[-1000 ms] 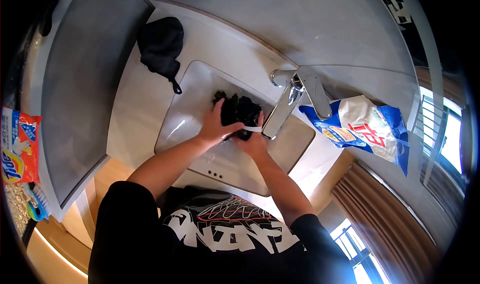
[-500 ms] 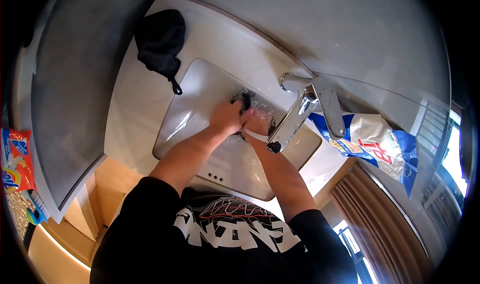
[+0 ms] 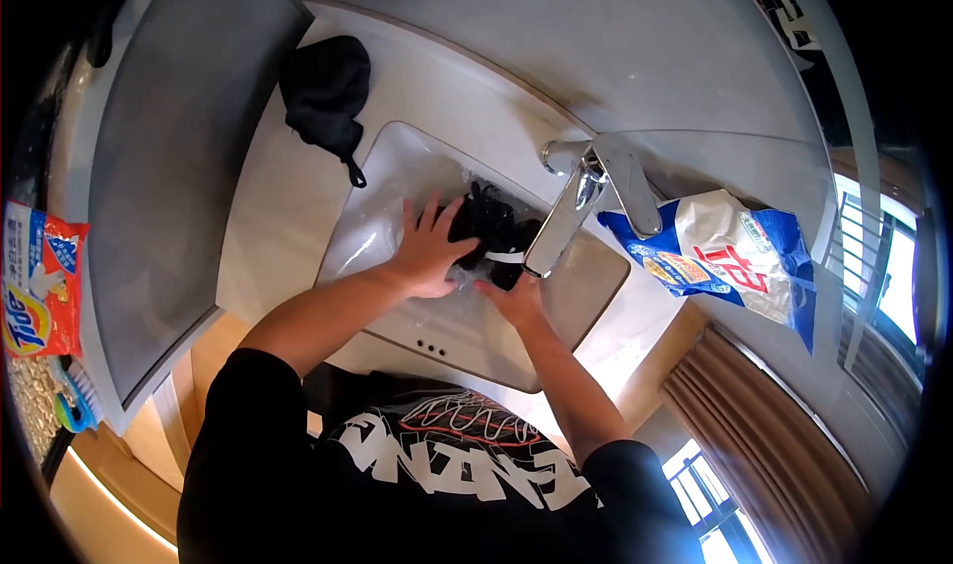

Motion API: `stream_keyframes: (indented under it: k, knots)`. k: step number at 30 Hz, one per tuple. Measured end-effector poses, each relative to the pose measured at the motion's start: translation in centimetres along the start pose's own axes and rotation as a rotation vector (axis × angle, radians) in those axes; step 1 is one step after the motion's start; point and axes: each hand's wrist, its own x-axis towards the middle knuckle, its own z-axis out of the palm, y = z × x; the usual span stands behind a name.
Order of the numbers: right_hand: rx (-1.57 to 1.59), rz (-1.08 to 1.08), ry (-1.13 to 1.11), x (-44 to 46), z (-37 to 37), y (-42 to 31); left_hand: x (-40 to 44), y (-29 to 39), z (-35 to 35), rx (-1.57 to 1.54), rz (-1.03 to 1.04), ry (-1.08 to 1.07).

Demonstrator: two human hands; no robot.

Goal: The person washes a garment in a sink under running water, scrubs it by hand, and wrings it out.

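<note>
Cloth, black and bunched up, lies in the sink, nearer its far edge. The left hand has its fingers spread wide, the thumb by the cloth. The right hand is at the cloth's near side; I cannot tell if its fingers grip. The cloth could slip away, because the left fingers are not holding it. Splashes could wet the black pouch, because it lies on the worktop close to the sink's far left corner. I count two hands, one tap, one pouch, one blue-and-white bag by the worktop's right edge, and one orange bag and one brush past its left edge. How many cloths, I cannot tell.
</note>
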Motion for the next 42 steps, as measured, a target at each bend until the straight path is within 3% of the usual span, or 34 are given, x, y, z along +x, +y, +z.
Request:
stream_keyframes:
  k: [4, 6, 12, 13, 16, 18, 20, 23, 24, 25, 26, 28, 31, 34, 35, 38, 39, 42]
  knots:
    - [-0.138, -0.259, -0.198, 1.4, -0.4, -1.8, 2.3, -0.3, 1.5, 0.123, 0.402, -0.144]
    - [-0.445, -0.398, -0.332, 2.4, -1.1, -3.5, 3.0, -1.0, 2.6, 0.124, 0.432, -0.135]
    - [-0.584, -0.569, 0.031, 6.6, 1.4, 1.7, 4.7, -2.6, 6.6, 0.152, 0.343, -0.024]
    - [-0.604, -0.569, 0.037, 7.2, 1.3, 2.3, 5.0, -2.4, 5.0, 0.281, 0.348, -0.203]
    - [-0.688, -0.439, -0.025, 8.1, -0.1, -0.3, 6.9, -4.4, 8.6, 0.273, 0.395, -0.095]
    - [-0.794, -0.214, -0.259, 8.8, -1.9, -3.8, 8.9, -4.4, 7.9, 0.108, 0.357, -0.121]
    - [-0.672, -0.148, -0.274, 9.1, -1.3, -0.9, 10.1, -4.0, 6.3, -0.094, 0.310, -0.150]
    - [0.155, -0.199, -0.087, 9.2, 1.6, 8.2, 9.5, -3.0, 4.6, -0.156, 0.282, 0.078]
    - [0.076, -0.226, -0.057, 8.4, 1.2, 8.2, 8.8, -2.7, 4.9, -0.178, 0.254, 0.150]
    - [-0.314, -0.257, -0.013, 6.6, -0.5, 4.2, 7.5, -2.1, 3.4, -0.214, 0.204, 0.067]
    - [-0.705, -0.279, 0.038, 4.9, -2.1, 0.7, 5.9, -1.7, 2.5, -0.191, 0.250, 0.178]
    - [-0.656, -0.269, -0.064, 1.4, -3.2, -1.1, 2.2, -1.2, 1.6, -0.149, 0.337, 0.396]
    - [-0.733, -0.501, -0.112, -0.8, -3.3, -1.2, -1.0, -2.4, 2.8, -0.030, 0.344, 0.092]
    - [-0.432, -0.386, -0.213, -1.7, -2.2, -1.1, -0.7, -3.1, 4.4, -0.460, 0.094, -0.200]
    - [-0.347, -0.340, -0.151, -1.6, -1.3, -0.8, -0.6, -3.5, 4.6, -0.633, 0.049, -0.182]
    - [-0.292, -0.174, -0.079, -0.5, 0.5, -3.0, -1.0, -1.1, 1.9, 0.081, 0.138, 0.170]
    - [-0.349, -0.118, -0.191, 0.3, 0.8, -3.3, -0.8, -1.4, 2.4, 0.136, 0.195, 0.123]
    - [-0.529, -0.275, -0.065, 1.9, 1.3, -3.0, 1.2, -3.3, 4.3, 0.107, 0.270, 0.117]
